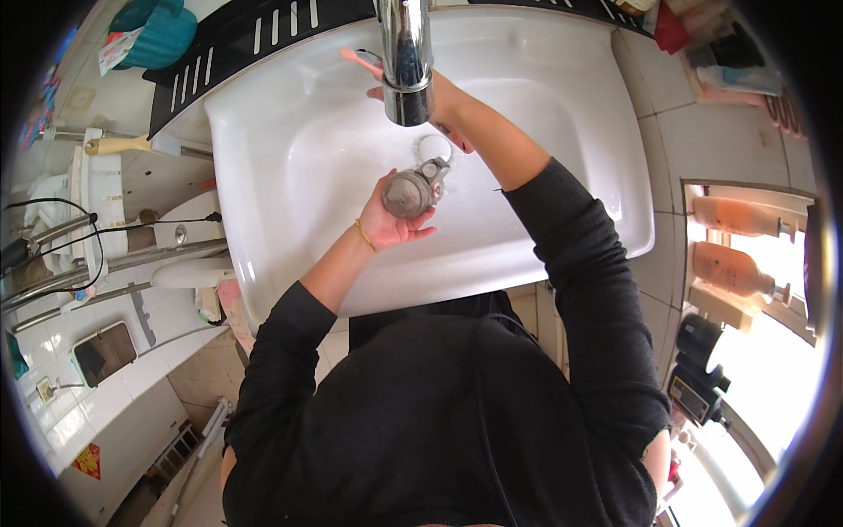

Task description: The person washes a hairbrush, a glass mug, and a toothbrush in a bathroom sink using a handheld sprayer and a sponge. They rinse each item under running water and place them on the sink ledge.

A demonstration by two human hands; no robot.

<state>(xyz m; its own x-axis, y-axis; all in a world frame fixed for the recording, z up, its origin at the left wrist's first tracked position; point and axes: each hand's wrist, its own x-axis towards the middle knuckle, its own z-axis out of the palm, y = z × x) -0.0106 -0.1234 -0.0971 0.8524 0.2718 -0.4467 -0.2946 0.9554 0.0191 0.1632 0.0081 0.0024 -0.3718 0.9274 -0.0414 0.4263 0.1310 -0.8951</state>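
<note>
My left hand [395, 221] holds a grey-brown bottle lid [411, 191] with a flip cap and latch, its round top facing up, over the basin of a white ceramic sink [263, 165]. Farther back, my right hand [444, 99] is partly hidden behind the chrome faucet [406, 72]. A pink brush [361, 60], seemingly a toothbrush, sticks out to the left of the faucet from that hand. A pink piece with dark marks [458, 136] shows below the right wrist; what it is cannot be told. The round white drain plug [435, 150] lies between the lid and the faucet.
Black slotted racks [230, 49] line the sink's back edge, with a teal plastic container [158, 33] behind at left. At left, a wooden-handled brush [118, 145] and a black cable [158, 225] lie near metal rails. Orange pump bottles [731, 267] stand on the window ledge at right.
</note>
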